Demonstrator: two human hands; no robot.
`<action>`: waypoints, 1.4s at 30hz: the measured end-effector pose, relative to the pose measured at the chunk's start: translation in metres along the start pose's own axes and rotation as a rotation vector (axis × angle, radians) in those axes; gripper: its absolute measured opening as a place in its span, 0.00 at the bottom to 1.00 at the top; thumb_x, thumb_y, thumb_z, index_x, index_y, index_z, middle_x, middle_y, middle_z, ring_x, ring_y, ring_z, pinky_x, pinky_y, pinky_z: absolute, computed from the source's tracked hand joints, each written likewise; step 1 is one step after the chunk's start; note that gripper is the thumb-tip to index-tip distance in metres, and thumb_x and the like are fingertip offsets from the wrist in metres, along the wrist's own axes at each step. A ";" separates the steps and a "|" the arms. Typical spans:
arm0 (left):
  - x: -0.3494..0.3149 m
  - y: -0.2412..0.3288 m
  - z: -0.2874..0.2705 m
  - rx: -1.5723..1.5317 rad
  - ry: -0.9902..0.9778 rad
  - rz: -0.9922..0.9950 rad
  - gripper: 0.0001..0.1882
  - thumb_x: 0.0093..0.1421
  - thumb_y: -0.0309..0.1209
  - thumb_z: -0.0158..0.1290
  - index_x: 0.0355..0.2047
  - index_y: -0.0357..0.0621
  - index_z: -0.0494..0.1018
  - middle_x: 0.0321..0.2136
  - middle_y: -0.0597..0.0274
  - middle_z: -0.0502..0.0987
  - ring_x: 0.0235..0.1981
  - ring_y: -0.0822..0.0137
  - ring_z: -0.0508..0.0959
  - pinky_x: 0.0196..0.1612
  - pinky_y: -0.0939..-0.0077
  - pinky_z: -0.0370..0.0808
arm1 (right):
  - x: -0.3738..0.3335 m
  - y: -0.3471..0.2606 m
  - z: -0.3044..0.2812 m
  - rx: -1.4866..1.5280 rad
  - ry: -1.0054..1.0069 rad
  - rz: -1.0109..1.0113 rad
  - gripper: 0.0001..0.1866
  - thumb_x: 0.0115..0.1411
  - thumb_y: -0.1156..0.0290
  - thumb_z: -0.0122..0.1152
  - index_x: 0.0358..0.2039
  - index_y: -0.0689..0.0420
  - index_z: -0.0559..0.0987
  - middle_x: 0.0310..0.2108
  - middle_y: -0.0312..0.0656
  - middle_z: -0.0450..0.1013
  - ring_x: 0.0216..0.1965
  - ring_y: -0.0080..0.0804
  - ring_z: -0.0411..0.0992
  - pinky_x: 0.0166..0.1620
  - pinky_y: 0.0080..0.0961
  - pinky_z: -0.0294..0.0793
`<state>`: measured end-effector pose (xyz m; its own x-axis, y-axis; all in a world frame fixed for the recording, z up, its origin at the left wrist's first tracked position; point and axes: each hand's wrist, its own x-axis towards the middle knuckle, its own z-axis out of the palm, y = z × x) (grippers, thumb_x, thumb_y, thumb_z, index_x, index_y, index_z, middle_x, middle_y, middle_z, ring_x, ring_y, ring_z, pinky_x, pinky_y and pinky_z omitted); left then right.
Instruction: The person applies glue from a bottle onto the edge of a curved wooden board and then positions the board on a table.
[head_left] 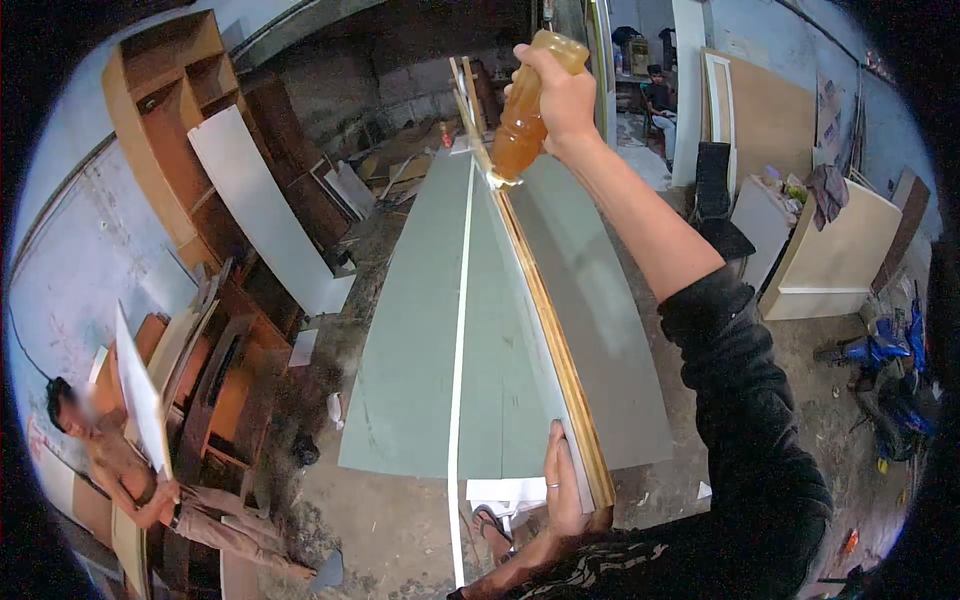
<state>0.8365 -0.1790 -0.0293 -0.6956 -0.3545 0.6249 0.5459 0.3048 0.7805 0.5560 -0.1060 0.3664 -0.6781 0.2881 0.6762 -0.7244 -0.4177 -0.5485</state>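
Note:
My right hand (566, 98) is wrapped round a clear plastic bottle (520, 128) of amber liquid, tipped neck down. Its mouth meets the upper edge of a long wooden board (552, 335), toward the far end. The board stands on its narrow side, with a layered, yellowish-brown edge facing up. At the near end my left hand (566, 490) grips the board, fingers along its left face and a ring on one of them. Beneath lies a large grey-green panel (405, 330). A thin white strip (460, 320) runs lengthwise over it, left of the board.
At left a co-worker (130, 465) holds a white panel (140, 390) beside stacked boards. A wooden cabinet (165, 60) and a white board (250, 200) stand farther back. Panels (835, 245) lean at right, near a blue motorbike (880, 350). Another person (660, 100) sits beyond the doorway.

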 end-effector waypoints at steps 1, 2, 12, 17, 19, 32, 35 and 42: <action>0.004 0.005 0.000 -0.059 -0.034 -0.091 0.23 0.73 0.42 0.43 0.59 0.37 0.63 0.43 0.56 0.72 0.44 0.63 0.74 0.46 0.64 0.75 | 0.000 0.008 -0.006 -0.067 -0.011 -0.018 0.15 0.53 0.64 0.70 0.35 0.60 0.78 0.24 0.41 0.75 0.23 0.32 0.75 0.28 0.30 0.76; 0.008 0.010 -0.001 -0.110 -0.061 -0.182 0.23 0.73 0.42 0.43 0.58 0.37 0.64 0.42 0.55 0.72 0.45 0.62 0.74 0.47 0.64 0.74 | -0.001 0.021 -0.012 -0.131 -0.023 -0.034 0.15 0.53 0.65 0.70 0.35 0.60 0.78 0.25 0.41 0.75 0.23 0.31 0.75 0.28 0.30 0.76; 0.045 0.058 -0.004 -0.364 -0.140 -0.366 0.25 0.76 0.43 0.29 0.57 0.36 0.64 0.34 0.62 0.69 0.34 0.74 0.72 0.40 0.72 0.74 | -0.022 0.015 -0.012 -0.211 -0.089 0.190 0.12 0.53 0.67 0.68 0.33 0.60 0.78 0.25 0.40 0.74 0.23 0.29 0.74 0.28 0.29 0.75; 0.051 0.080 -0.017 -0.639 -0.317 -0.891 0.23 0.76 0.45 0.30 0.50 0.39 0.66 0.33 0.64 0.69 0.32 0.75 0.72 0.34 0.80 0.72 | -0.056 0.002 -0.015 -0.302 -0.227 0.204 0.13 0.54 0.65 0.67 0.33 0.61 0.78 0.25 0.40 0.73 0.24 0.29 0.74 0.27 0.29 0.74; 0.055 0.090 -0.015 -0.667 -0.326 -0.853 0.22 0.76 0.45 0.30 0.48 0.40 0.66 0.33 0.65 0.69 0.31 0.76 0.72 0.32 0.82 0.71 | -0.068 -0.018 -0.017 -0.287 -0.262 0.236 0.15 0.54 0.64 0.67 0.36 0.61 0.78 0.26 0.41 0.74 0.24 0.29 0.75 0.27 0.29 0.75; 0.049 0.082 -0.022 0.035 -0.414 0.337 0.44 0.59 0.30 0.60 0.64 0.14 0.47 0.64 0.27 0.55 0.65 0.39 0.59 0.68 0.52 0.56 | -0.186 -0.078 -0.211 0.011 0.191 0.352 0.27 0.64 0.48 0.52 0.54 0.56 0.71 0.36 0.42 0.72 0.32 0.32 0.74 0.34 0.34 0.77; 0.055 0.088 -0.033 -0.038 -0.428 0.332 0.54 0.50 0.32 0.66 0.64 0.14 0.44 0.63 0.24 0.54 0.65 0.34 0.57 0.68 0.47 0.54 | -0.282 -0.036 -0.288 -0.212 -0.024 0.573 0.37 0.60 0.35 0.55 0.52 0.57 0.71 0.37 0.45 0.74 0.30 0.34 0.76 0.30 0.34 0.79; 0.079 0.083 -0.029 -0.129 -0.613 0.404 0.62 0.47 0.37 0.66 0.68 0.21 0.35 0.64 0.26 0.51 0.65 0.35 0.57 0.66 0.42 0.53 | -0.439 -0.036 -0.318 -0.130 0.091 0.920 0.32 0.51 0.63 0.70 0.53 0.62 0.71 0.41 0.50 0.77 0.29 0.34 0.78 0.32 0.32 0.80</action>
<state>0.8403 -0.2075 0.0850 -0.5445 0.3316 0.7704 0.8384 0.1876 0.5118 0.8405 0.0565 -0.0674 -0.9952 -0.0396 -0.0894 0.0977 -0.4167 -0.9038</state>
